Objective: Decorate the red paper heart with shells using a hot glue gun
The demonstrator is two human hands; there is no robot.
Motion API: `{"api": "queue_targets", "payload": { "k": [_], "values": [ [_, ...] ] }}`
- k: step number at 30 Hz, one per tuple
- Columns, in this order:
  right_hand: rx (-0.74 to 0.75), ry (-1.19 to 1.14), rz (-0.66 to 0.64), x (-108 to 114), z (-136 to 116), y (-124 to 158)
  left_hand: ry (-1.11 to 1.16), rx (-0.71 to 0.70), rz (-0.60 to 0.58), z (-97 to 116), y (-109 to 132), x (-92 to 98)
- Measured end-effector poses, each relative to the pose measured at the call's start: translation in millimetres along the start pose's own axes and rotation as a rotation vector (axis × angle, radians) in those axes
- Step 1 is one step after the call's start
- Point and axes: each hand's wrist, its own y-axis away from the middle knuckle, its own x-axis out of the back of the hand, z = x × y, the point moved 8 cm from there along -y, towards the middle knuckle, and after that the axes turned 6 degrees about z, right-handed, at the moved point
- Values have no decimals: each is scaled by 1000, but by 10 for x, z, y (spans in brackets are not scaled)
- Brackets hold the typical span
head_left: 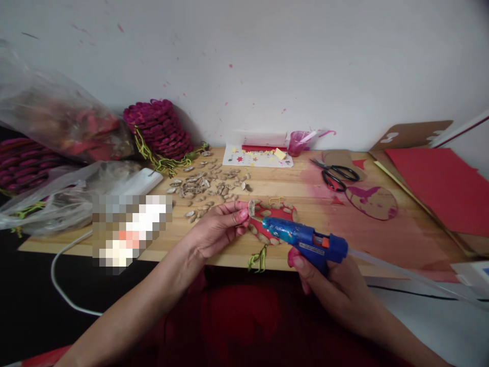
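My left hand [217, 227] pinches a small pale seed shell [251, 207] between thumb and fingertips, just above the wooden table's front edge. My right hand [328, 278] grips a blue hot glue gun [305, 240], a clear glue stick trailing out to the right. The gun's nozzle points left and almost touches the shell. Under them lies a red round piece [275, 214] partly covered with stuck-on shells, a green cord hanging from it over the table edge.
Loose seed shells [202, 186] are scattered on the wooden table [382, 234]. Black scissors [338, 176], red paper sheets [439, 188], a pink cup [297, 142], a magenta woven piece [160, 130] and plastic bags [57, 122] lie around. A white cable [61, 275] hangs at the left.
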Motion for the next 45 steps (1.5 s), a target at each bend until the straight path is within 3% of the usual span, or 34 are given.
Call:
{"api": "queue_targets", "payload": {
  "k": [8,16,24,32,38,41,45],
  "values": [
    [-57,3,-6,16,92,49,-11,1,-17,-1,3,-17],
    [-11,0,14,35,12,-5,-19,-2,-15,-6,-1,-26],
    [-34,17,8,26,92,8,-27,7,-43,-32,-30,-28],
    [-178,-13,59,89,369,12,-76,-50,-60,30,-68,-97],
    [-398,-355,256,166,771,-76,-349,-241,-108,185,-109,-213],
    [-471,-539,351,161,936,-117,-647,-397,-127,285,-112,-276],
    [-545,-589,415,135,1067,-135,-1129,-696,-84,441,-80,-389]
  ]
}}
